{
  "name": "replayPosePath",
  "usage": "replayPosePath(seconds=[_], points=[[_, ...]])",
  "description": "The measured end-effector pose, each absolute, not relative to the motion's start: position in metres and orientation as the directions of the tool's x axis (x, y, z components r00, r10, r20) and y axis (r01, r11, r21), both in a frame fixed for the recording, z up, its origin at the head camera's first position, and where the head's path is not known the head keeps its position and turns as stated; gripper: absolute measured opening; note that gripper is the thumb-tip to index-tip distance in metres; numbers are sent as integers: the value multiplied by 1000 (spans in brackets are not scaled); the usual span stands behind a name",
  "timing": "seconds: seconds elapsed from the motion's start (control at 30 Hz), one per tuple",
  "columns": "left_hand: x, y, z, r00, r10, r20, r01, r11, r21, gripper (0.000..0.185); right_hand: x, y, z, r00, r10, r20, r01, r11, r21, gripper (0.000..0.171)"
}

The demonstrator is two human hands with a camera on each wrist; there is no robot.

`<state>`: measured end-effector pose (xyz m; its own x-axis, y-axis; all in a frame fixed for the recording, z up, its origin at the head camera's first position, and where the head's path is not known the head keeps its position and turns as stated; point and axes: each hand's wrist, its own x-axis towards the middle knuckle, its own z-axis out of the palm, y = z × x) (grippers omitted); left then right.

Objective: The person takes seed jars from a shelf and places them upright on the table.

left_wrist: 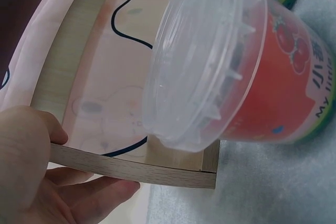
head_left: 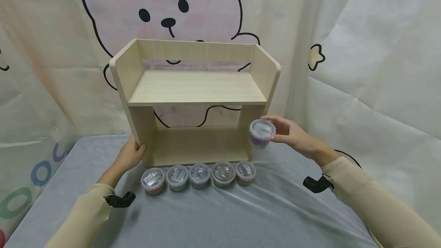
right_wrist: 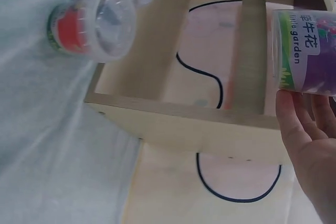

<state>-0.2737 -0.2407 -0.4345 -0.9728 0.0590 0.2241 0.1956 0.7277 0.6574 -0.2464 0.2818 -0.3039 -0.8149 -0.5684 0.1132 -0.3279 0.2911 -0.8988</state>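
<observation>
Head view: five tubs rowed; right wrist shows one.

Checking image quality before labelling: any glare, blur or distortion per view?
Head view: sharp, even soft light, glare patches on the lids of the five tubs in the row, wide-angle bend at the edges. Left wrist view: the red tub fills the frame, close and slightly soft. Right wrist view: the purple tub in the right hand is readable, the background is soft.
</observation>
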Motion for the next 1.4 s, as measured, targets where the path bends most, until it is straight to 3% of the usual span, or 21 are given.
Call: replayPosePath(seconds=[0.3,0.83,1.4], points=[[-273,-241,-435,-975,59,215,190,725,662,53,-250,292,-334,-810,-573,122,-304,232,-924,57],[-275,-240,-433,-973,47,228,190,725,663,52,-254,320,-388,-856,-516,-19,-152,287,-946,63],[-274,-240,-431,-977,51,205,177,726,665,51,-251,340,-437,-881,-472,-45,-80,243,-967,67]])
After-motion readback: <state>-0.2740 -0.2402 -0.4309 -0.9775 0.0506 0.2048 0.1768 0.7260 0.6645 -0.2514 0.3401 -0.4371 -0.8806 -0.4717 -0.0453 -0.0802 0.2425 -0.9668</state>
